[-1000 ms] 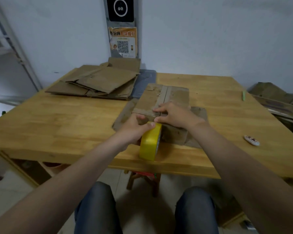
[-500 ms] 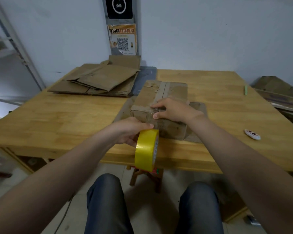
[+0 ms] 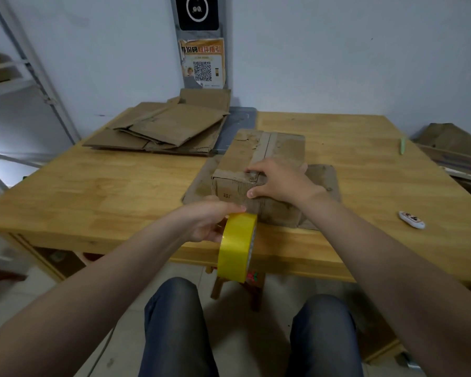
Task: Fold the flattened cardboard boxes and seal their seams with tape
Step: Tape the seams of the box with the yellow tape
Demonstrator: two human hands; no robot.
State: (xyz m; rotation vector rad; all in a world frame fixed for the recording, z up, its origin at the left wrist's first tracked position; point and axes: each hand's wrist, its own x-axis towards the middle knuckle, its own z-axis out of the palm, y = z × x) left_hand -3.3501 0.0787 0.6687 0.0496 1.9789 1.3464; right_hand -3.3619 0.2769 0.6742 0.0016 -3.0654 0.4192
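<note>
A folded brown cardboard box (image 3: 237, 156) stands near the front of the wooden table (image 3: 93, 191), with a strip of tape running along its top seam. My right hand (image 3: 278, 180) lies over the box's near top edge, fingers on top and thumb against the front face, pressing the tape down. My left hand (image 3: 212, 221) grips a yellow tape roll (image 3: 237, 246), held on edge in front of the box and below the table's front edge. A stack of flattened cardboard boxes (image 3: 163, 129) lies at the back left of the table.
A small white cutter (image 3: 411, 220) lies on the table at the right. A green pen (image 3: 403, 145) sits further back right. More cardboard (image 3: 452, 142) is piled beyond the right edge. A grey pad (image 3: 239, 123) lies behind the box. A stool (image 3: 237, 289) stands under the table.
My left hand has pulled the yellow tape roll down and toward me, away from the box's top edge. My right hand stays on the box edge, its thumb now on the front face.
</note>
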